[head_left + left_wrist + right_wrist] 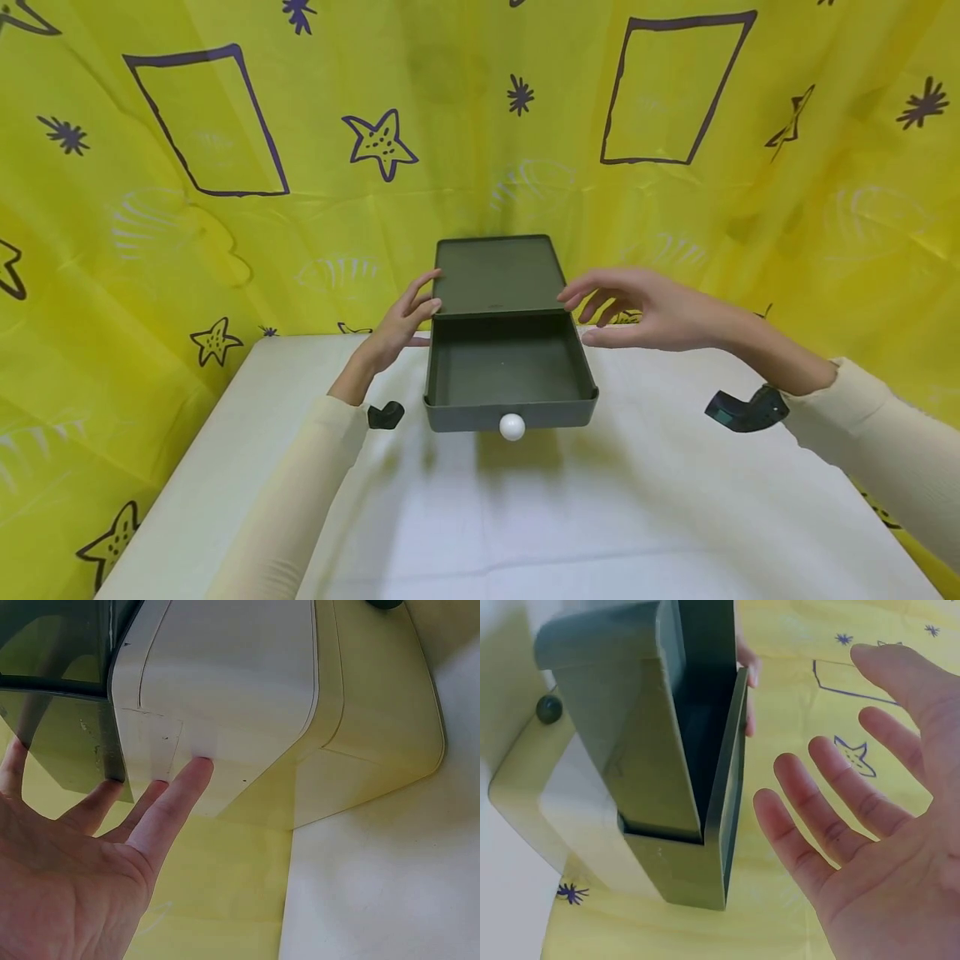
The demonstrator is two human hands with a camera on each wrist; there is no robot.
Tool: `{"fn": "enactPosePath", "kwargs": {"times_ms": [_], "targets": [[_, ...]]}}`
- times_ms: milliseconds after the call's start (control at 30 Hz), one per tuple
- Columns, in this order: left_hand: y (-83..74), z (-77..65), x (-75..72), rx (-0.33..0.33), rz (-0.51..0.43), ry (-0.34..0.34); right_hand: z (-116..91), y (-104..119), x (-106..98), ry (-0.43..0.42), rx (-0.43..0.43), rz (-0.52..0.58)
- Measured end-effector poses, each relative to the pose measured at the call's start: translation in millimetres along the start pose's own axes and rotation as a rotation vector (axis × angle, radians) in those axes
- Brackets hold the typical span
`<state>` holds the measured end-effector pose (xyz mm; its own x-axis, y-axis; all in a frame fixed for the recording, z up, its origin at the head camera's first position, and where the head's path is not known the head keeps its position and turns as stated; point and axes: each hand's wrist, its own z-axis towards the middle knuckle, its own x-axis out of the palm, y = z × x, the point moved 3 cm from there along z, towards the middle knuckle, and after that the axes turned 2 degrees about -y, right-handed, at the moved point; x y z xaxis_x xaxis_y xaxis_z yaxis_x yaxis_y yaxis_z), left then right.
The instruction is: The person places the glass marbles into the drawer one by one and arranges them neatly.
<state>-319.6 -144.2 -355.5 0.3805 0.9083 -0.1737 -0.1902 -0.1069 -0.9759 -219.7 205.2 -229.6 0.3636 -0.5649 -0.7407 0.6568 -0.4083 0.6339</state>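
A small dark green and white drawer box stands in front of me, with its green top point(498, 275) at the back. The green top drawer point(512, 367) is pulled out toward me, and nothing shows inside it. On its front sits a round white knob point(512, 427). My left hand point(397, 329) lies against the left side, its fingertips touching the white lower body point(232, 682) and the green part in the left wrist view. Beside the right side is my right hand point(645, 310), fingers relaxed and spread, apart from the box in the right wrist view point(885, 832).
The box stands on a white table point(480, 517). Behind it hangs a yellow curtain point(465, 108) with drawn stars and frames. A dark green knob point(550, 709) sticks out from the lower front. Each wrist carries a small dark device point(746, 410).
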Motion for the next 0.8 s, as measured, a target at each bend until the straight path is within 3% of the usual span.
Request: {"fn": "enactPosePath", "kwargs": {"times_ms": [400,800], "targets": [[-0.3,1.7,1.1,-0.003,-0.002,0.001,-48.7,2.1,4.4,-0.088,-0.112,0.008],[-1.1,-0.5,1.6,-0.011,-0.004,-0.002,-68.3,7.7,30.1,-0.027,-0.118,0.146]]}}
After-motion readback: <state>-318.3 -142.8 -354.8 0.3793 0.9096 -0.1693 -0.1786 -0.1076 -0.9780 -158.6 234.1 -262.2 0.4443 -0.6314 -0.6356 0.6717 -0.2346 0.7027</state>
